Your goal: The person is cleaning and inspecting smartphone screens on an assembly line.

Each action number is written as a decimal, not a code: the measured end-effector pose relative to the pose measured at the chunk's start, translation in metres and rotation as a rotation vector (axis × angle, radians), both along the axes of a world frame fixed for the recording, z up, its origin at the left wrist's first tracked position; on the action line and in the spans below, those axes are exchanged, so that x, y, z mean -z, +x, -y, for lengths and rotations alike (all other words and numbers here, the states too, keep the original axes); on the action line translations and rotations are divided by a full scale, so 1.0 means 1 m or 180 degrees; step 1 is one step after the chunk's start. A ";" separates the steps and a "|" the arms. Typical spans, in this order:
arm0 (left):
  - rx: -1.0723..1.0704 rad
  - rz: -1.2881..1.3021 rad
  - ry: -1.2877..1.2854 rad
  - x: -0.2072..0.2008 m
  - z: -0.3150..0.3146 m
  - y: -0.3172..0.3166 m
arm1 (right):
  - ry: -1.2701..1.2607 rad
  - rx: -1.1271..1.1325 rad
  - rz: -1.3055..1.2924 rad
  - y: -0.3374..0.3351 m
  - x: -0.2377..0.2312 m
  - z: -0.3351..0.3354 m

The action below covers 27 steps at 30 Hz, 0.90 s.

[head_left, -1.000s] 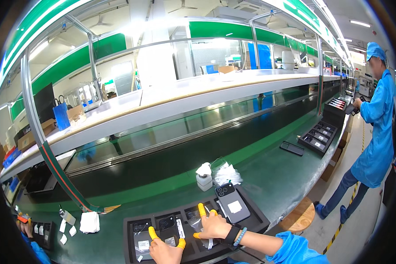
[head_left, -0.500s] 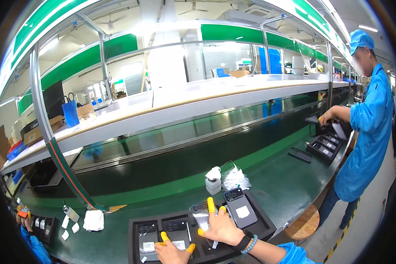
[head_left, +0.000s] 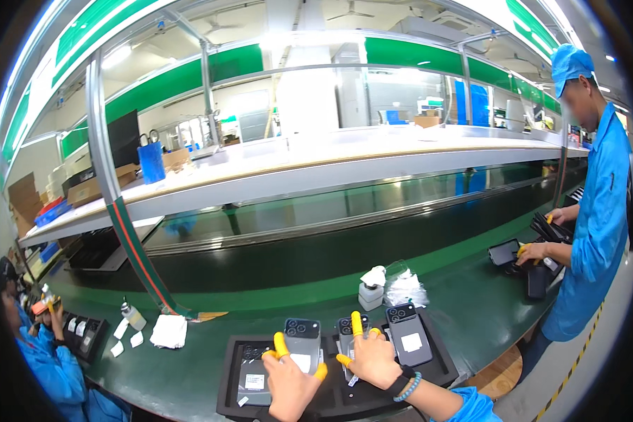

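Observation:
My left hand, with yellow finger cots, grips a dark smartphone by its sides; the phone's camera end stands up past the tray's far edge. My right hand, also in finger cots, is closed over a second smartphone, which it largely covers. A third smartphone, with a white label on its back, leans at the right end of the black foam tray. Beside my left hand another labelled smartphone lies in the tray's left compartment.
Behind the tray stand a white-topped bottle and a clear plastic bag. White cloths and a dropper bottle lie left. A co-worker handles dark trays at right; another person sits far left.
My left hand has moved up and away from me, raising a smartphone from its compartment. My right hand stays on its phone. The right co-worker's hands have come down to the trays. The view has shifted.

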<state>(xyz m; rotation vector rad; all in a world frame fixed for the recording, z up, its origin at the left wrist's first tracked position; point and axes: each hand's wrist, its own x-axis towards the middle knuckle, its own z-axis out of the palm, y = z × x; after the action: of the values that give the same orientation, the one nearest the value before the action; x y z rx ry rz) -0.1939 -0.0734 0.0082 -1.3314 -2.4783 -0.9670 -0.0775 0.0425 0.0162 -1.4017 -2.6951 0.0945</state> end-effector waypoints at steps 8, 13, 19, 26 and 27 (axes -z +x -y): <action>-0.0591 -0.0750 -0.1190 0.026 -0.021 -0.010 | 0.0323 -0.0909 -0.0820 0.033 -0.042 0.035; -0.0684 -0.1091 -0.1180 0.019 0.011 -0.044 | -0.0409 -0.1413 -0.1517 0.040 -0.028 0.014; -0.0275 -0.0726 -0.0584 0.035 0.056 -0.059 | -0.1109 -0.1255 -0.2303 0.043 -0.031 0.005; -0.0414 -0.0357 -0.0275 0.024 0.058 -0.044 | -0.0793 -0.1555 -0.1822 0.044 -0.036 0.009; -0.0537 -0.0322 -0.0313 0.023 0.059 -0.042 | -0.0858 -0.1632 -0.1830 0.043 -0.038 0.009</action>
<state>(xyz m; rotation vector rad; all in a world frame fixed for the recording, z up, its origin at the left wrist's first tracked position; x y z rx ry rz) -0.2357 -0.1325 -0.0152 -1.1444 -2.5406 -0.7313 -0.0346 0.0334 0.0542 -0.5512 -2.5064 0.7884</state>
